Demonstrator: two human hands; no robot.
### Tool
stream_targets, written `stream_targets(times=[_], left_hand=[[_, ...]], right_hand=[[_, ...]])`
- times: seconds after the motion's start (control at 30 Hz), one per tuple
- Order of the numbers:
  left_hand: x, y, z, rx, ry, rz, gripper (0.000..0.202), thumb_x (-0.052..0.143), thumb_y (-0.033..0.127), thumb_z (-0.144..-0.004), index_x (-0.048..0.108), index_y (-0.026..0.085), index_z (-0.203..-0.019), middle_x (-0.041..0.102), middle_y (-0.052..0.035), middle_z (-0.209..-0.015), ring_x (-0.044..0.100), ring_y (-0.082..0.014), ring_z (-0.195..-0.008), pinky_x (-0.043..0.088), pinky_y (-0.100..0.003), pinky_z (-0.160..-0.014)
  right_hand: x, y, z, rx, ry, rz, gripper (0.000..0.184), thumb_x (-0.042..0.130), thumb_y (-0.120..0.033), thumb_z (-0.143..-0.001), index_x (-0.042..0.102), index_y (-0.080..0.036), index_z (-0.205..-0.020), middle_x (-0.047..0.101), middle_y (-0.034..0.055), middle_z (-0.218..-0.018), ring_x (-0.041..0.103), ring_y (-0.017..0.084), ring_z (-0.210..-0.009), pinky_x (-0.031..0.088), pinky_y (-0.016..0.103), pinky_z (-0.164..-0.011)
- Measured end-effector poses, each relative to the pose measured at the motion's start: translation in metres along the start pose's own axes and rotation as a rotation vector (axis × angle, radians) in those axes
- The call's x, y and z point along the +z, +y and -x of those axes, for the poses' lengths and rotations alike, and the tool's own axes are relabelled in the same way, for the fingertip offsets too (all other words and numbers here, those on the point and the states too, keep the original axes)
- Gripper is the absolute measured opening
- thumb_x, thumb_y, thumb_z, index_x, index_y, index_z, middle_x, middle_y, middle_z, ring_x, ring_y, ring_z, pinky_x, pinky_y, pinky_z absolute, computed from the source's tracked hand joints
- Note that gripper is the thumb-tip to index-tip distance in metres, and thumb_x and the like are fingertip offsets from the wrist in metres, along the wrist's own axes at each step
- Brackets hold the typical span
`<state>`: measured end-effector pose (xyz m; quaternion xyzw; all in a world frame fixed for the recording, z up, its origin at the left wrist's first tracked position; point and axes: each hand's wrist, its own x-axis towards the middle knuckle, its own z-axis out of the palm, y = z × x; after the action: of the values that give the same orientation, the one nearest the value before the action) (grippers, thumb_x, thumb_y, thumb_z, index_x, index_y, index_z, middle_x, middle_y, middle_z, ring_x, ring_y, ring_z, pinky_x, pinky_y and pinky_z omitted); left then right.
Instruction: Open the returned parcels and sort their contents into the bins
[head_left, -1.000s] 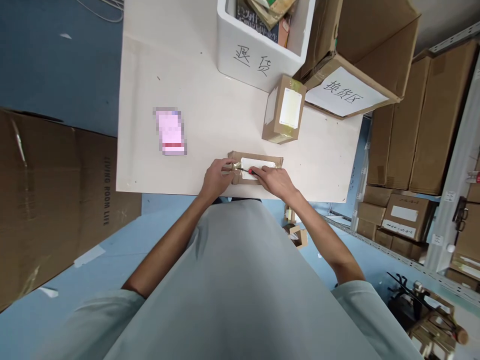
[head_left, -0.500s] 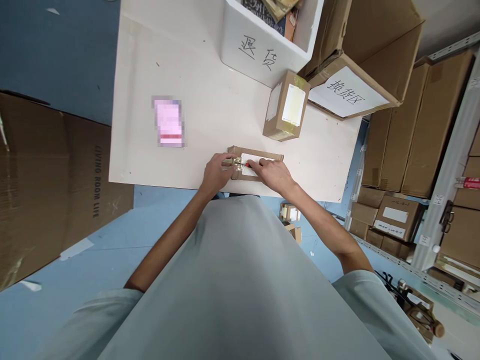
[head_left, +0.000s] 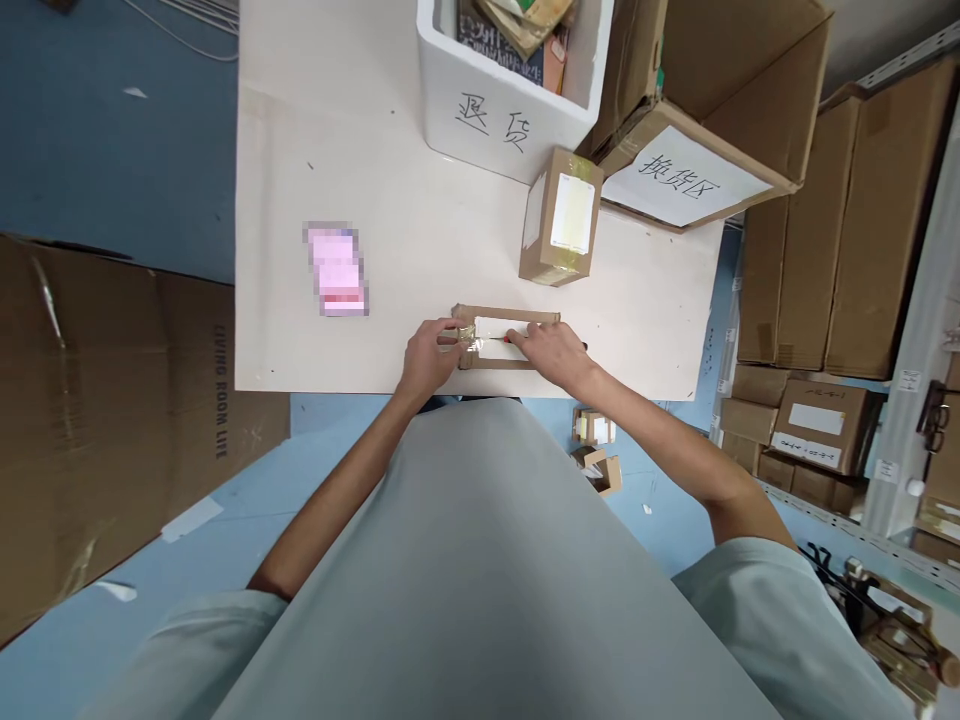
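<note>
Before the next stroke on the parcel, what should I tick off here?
1. Left hand pins the left end of the parcel: ok.
2. Right hand grips the red-handled tool over the parcel: ok.
3. Left hand clear of the tool's tip: cannot tell, the tip is too small to see.
4. Parcel lies flat on the table, near its front edge: ok.
5. Small box stands apart from the parcel: ok.
</note>
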<state>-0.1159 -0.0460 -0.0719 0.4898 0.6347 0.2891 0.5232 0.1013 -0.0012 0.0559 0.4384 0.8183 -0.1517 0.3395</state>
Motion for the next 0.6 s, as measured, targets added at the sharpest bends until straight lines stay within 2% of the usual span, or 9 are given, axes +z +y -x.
stream_targets(times=[0.13,0.27,0.47,0.6], left_hand=[[0.0,0.002,0.001,-0.001,-0.001,-0.005,0.034,0.073,0.027,-0.089,0.075,0.026,-0.122,0.073,-0.0073,-0.135,0.079,-0.0263,-0.106,0.065,-0.042,-0.095],[0.003,0.003,0.0,0.006,-0.003,-0.022,0.033,0.071,0.025,-0.088,0.075,0.026,-0.121,0.074,-0.0073,-0.136,0.08,-0.0272,-0.107,0.064,-0.044,-0.099],[0.001,0.004,-0.003,0.023,-0.022,-0.018,0.035,0.072,0.029,-0.087,0.075,0.026,-0.121,0.074,-0.008,-0.139,0.079,-0.0266,-0.107,0.066,-0.042,-0.096],[-0.005,0.001,0.0,0.014,-0.02,0.032,0.036,0.074,0.035,-0.085,0.075,0.024,-0.12,0.074,-0.0095,-0.139,0.08,-0.0265,-0.108,0.066,-0.043,-0.099]], right_hand=[[0.027,0.037,0.033,0.175,-0.074,-0.004,0.053,0.036,-0.002,-0.106,0.064,-0.014,-0.149,0.078,0.0245,-0.118,0.076,0.033,-0.104,0.044,0.041,-0.083],[0.052,0.064,0.061,0.237,-0.076,-0.001,0.059,0.037,0.0,-0.105,0.059,-0.02,-0.156,0.077,0.0215,-0.117,0.075,0.031,-0.099,0.041,0.039,-0.08],[0.092,0.074,0.062,0.3,0.066,-0.141,0.044,0.039,-0.015,-0.114,0.063,-0.022,-0.15,0.075,0.0196,-0.122,0.071,0.029,-0.101,0.044,0.037,-0.086],[0.121,0.064,0.053,0.305,0.193,-0.402,0.039,0.038,-0.029,-0.118,0.064,-0.02,-0.145,0.076,0.0153,-0.125,0.069,0.027,-0.108,0.049,0.034,-0.092]])
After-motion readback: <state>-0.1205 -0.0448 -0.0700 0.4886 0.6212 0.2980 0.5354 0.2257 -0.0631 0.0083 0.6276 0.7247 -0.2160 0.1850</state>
